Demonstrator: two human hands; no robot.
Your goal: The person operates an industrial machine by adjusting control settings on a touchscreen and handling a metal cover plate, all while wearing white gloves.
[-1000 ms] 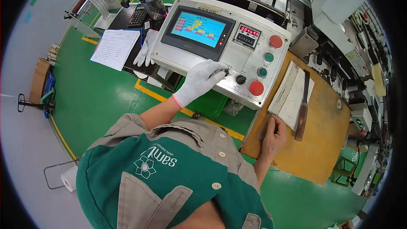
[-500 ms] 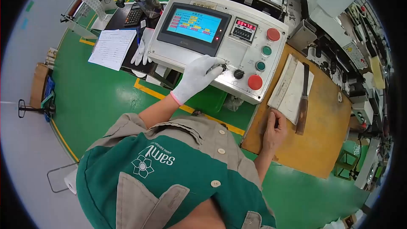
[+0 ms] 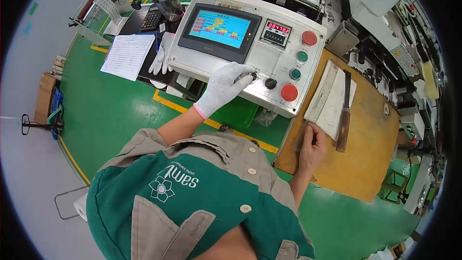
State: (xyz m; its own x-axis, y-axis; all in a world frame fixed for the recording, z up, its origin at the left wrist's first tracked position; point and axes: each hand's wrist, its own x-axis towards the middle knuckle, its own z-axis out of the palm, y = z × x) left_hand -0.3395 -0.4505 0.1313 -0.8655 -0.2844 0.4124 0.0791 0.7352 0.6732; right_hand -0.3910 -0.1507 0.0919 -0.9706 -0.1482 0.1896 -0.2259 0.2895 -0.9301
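Note:
My left hand (image 3: pixel 222 88), in a white glove with a pink cuff, pinches a black rotary knob (image 3: pixel 253 76) on the front of the control panel (image 3: pixel 211 70). Beside that knob is a second black knob (image 3: pixel 271 84), untouched. My bare right hand (image 3: pixel 312 148) rests on the yellow-brown board (image 3: pixel 365 163), its fingers curled in and nothing visible in them. Just above its fingertips lie a steel ruler (image 3: pixel 321 94) and a whitish sheet (image 3: pixel 337 108). A long knife with a brown wooden handle (image 3: pixel 343 130) lies across the sheet's right side.
The panel carries a lit touchscreen (image 3: pixel 219 29), a red-digit counter (image 3: pixel 278 29), green buttons (image 3: pixel 295 74) and red buttons (image 3: pixel 289 93). At the left are a written form (image 3: pixel 127 57), a spare white glove (image 3: pixel 161 58) and a calculator (image 3: pixel 151 19). Machinery (image 3: pixel 380 74) borders the board's right side.
The counter has gone from 004701 to 004702. The small light beside the touchscreen has turned from red to yellowish. Both hands stay in place.

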